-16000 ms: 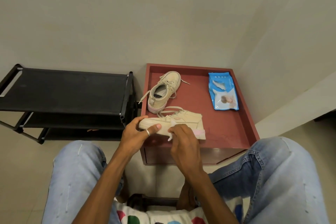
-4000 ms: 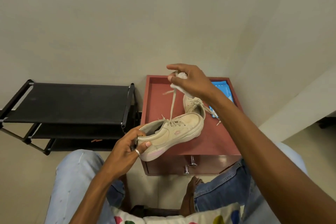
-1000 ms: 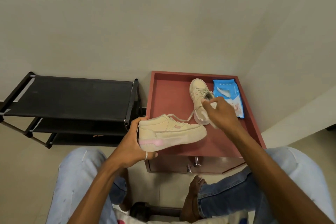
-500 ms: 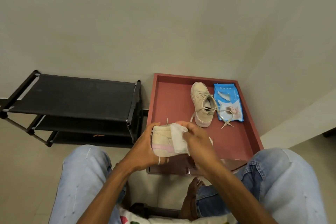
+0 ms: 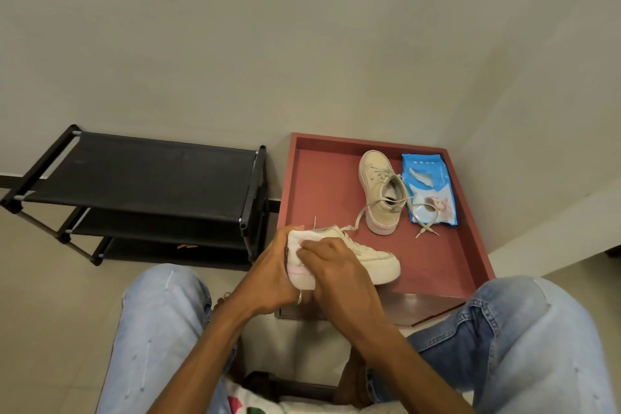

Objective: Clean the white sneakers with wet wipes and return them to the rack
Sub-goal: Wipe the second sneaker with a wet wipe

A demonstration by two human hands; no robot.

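Quick count first: two sneakers, one pack of wipes [image 5: 429, 190], one loose wipe [image 5: 299, 242], one rack [image 5: 148, 185], and one red table [image 5: 437, 262] with a raised rim.

The left hand [image 5: 268, 276] is wrapped around the heel end of the near sneaker [image 5: 373, 260], fingers curled tight on it from the left side, a ring on one finger. The right hand [image 5: 336, 265] lies over the back part of the same shoe, fingers bent and pressing the white wipe against the heel area, right by the pink stripe. So both hands are closed on something, the left on the shoe and the right on the wipe. How much of the wipe is tucked under the palm, I can't tell.

That sneaker sits at the front left corner of the table, long axis running left to right, toe pointing right, heel in the hands, sole down.

The other sneaker [image 5: 379, 191] stands on its sole farther back on the table, long axis front to back, toe toward the wall, laces loose and trailing across the blue pack just to its right.

The black rack stands on the floor left of the table, right up beside it.
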